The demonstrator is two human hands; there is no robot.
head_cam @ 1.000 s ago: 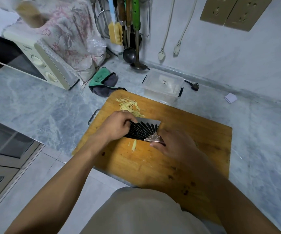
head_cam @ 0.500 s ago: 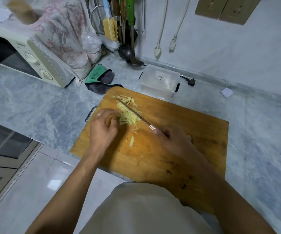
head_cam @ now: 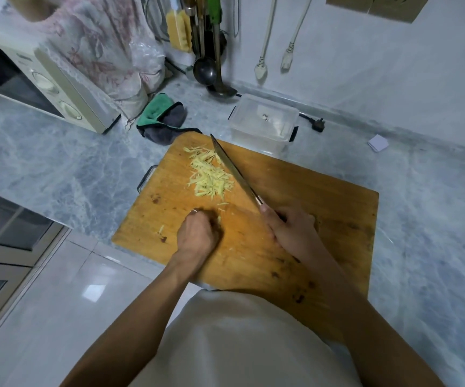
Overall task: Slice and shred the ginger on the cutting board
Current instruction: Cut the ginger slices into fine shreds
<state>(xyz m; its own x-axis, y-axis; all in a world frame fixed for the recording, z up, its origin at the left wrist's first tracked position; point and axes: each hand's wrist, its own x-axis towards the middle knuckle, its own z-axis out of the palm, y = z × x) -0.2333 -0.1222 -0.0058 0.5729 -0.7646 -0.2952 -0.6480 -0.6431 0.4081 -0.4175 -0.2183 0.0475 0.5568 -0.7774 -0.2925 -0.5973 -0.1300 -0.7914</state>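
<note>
A grey marble counter (head_cam: 58, 163) meets a pale wall (head_cam: 393, 65) with sockets (head_cam: 376, 4), above glossy floor tiles (head_cam: 58, 303).

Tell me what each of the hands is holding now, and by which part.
The right hand grips the knife by its handle, the blade beside the shredded ginger. The left hand is curled on the cutting board; whether it holds anything cannot be told.

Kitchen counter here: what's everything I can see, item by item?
cutting board: one, wooden, on the counter
shredded ginger: one pale yellow pile, board's far left
knife: one, steel, right of the pile
plastic box: one, clear, behind the board
cloth: one, green and grey, by the microwave
microwave: one, cream, far left
ladle: one, dark, hanging
left hand: curled, on the board
right hand: grips the knife
</note>
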